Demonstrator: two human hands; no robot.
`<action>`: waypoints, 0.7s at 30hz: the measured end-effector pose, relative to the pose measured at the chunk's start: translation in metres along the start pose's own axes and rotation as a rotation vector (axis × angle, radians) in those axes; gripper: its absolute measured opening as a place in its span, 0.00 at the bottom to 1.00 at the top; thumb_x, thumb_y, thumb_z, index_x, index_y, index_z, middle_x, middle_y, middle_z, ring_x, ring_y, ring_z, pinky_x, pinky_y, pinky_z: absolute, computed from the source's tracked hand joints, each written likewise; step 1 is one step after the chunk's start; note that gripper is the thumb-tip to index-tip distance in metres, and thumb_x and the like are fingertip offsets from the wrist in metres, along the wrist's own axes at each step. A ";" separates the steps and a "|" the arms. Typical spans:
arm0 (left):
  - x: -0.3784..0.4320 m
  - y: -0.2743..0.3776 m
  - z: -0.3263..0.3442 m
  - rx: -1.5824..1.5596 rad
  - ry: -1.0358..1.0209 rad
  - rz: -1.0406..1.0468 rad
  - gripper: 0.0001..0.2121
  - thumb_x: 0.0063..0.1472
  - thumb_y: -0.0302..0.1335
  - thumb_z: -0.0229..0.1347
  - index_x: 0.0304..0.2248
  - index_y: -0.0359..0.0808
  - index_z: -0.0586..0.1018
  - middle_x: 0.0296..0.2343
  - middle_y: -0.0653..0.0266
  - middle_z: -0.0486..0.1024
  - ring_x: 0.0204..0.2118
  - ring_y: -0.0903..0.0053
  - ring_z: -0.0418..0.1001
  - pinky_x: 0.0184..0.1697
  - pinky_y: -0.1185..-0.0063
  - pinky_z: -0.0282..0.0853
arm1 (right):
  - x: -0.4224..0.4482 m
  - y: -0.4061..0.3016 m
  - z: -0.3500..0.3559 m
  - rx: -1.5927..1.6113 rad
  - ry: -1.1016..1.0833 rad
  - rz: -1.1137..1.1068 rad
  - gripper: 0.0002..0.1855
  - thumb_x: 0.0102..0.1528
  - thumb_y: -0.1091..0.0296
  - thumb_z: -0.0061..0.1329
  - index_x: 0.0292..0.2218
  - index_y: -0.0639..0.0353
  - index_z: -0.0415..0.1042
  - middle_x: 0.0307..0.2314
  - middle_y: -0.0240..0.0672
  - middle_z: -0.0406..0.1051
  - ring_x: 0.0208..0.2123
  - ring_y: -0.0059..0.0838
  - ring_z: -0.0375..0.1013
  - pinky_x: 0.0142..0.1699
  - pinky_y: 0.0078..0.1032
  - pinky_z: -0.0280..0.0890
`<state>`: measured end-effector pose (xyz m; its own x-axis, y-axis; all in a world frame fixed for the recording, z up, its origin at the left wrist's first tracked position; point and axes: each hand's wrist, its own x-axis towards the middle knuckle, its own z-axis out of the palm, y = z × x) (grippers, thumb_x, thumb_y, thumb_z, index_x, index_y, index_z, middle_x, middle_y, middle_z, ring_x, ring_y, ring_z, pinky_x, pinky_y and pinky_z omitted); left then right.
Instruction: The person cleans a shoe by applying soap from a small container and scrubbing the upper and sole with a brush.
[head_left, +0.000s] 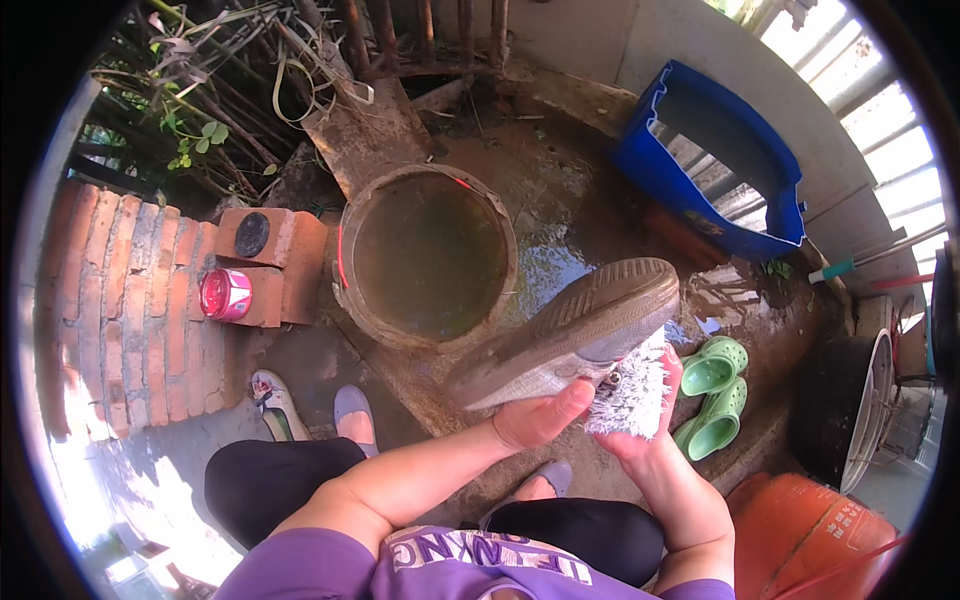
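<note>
A light grey shoe (517, 386) is gripped near its opening by my left hand (540, 412). Its brown, dirty sole (600, 300) is tilted up, with the toe pointing to the upper right. My right hand (634, 444) holds a white bristly scrubber (630, 405) against the shoe's upper side. Part of the scrubber is hidden behind the shoe, and I cannot tell whether it is a brush or a shaggy cloth. Just beyond the shoe's heel stands a round bucket (351, 319) of murky water (431, 255).
Green clogs (712, 397) sit right of my hands. An orange container (810, 532) and black pot (832, 405) stand farther right. Bricks (304, 262) carry a pink tub (225, 294) and black disc (252, 234). A floral shoe (276, 405) lies left. A blue crate (720, 150) leans on the wall.
</note>
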<state>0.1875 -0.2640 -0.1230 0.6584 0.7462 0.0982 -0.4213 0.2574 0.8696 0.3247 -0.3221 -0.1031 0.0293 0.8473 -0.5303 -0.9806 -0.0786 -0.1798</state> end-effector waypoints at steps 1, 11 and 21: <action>0.013 0.016 -0.011 0.091 0.010 0.049 0.25 0.66 0.42 0.49 0.54 0.29 0.69 0.48 0.56 0.72 0.52 0.69 0.68 0.57 0.73 0.61 | 0.009 -0.002 0.008 -0.042 -0.105 0.035 0.35 0.52 0.39 0.47 0.52 0.53 0.65 0.43 0.41 0.72 0.41 0.45 0.74 0.47 0.48 0.69; 0.057 0.215 -0.167 -0.002 0.102 0.027 0.22 0.70 0.37 0.44 0.55 0.27 0.66 0.52 0.52 0.70 0.56 0.65 0.66 0.63 0.66 0.55 | 0.177 0.076 0.077 -1.912 -0.099 -0.220 0.37 0.50 0.44 0.56 0.50 0.64 0.63 0.36 0.44 0.74 0.36 0.39 0.77 0.41 0.34 0.69; 0.052 0.174 -0.216 -0.050 0.309 -0.071 0.24 0.71 0.41 0.40 0.52 0.25 0.68 0.51 0.54 0.69 0.55 0.69 0.66 0.62 0.71 0.57 | 0.251 0.146 0.017 -2.468 -0.057 -0.223 0.35 0.43 0.47 0.62 0.45 0.63 0.67 0.33 0.49 0.74 0.37 0.41 0.77 0.42 0.35 0.72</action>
<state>0.0138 -0.0480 -0.0707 0.4696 0.8747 -0.1200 -0.4162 0.3392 0.8436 0.1853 -0.1119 -0.2486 0.0089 0.9268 -0.3754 0.8931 -0.1762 -0.4139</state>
